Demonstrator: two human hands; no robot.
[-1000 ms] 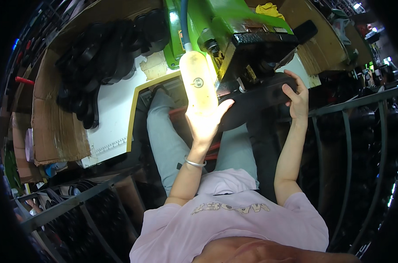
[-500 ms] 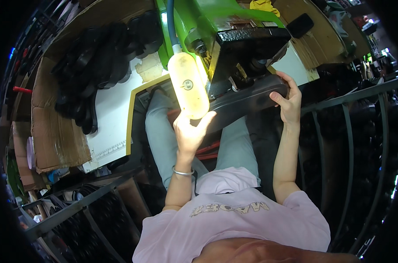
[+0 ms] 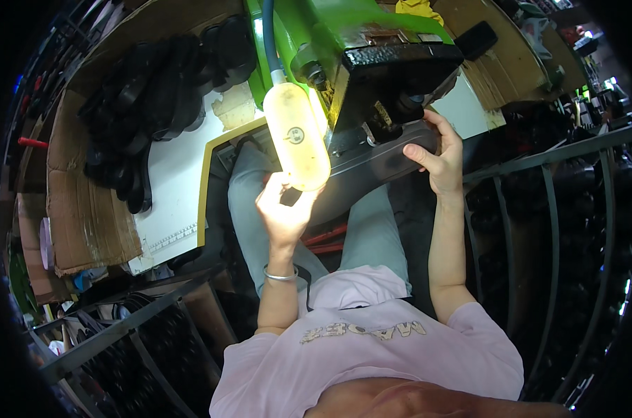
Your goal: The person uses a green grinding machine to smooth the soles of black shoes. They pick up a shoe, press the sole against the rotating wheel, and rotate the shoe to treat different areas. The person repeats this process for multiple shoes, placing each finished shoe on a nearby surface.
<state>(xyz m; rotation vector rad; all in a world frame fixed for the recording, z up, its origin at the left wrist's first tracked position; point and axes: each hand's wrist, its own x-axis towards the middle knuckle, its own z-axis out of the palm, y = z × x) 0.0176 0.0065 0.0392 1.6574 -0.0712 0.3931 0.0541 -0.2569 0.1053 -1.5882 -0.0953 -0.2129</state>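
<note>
The sole (image 3: 375, 166), at the machine's (image 3: 392, 80) six o'clock, has shifted toward nine, apparently presenting another stretch. Right hand (image 3: 441, 155), half-closed, pinches its two-o'clock end; left hand (image 3: 285, 212), part-curled, hold hidden by lamp (image 3: 296, 139).

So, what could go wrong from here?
The right hand, on the dark piece, has its fingers close to the black machine head and could get pinched. The left hand, at the lower end of the lit lamp, may knock it. In this view the lit lamp also overlaps the dark piece, so a slip there might go unseen.
</note>
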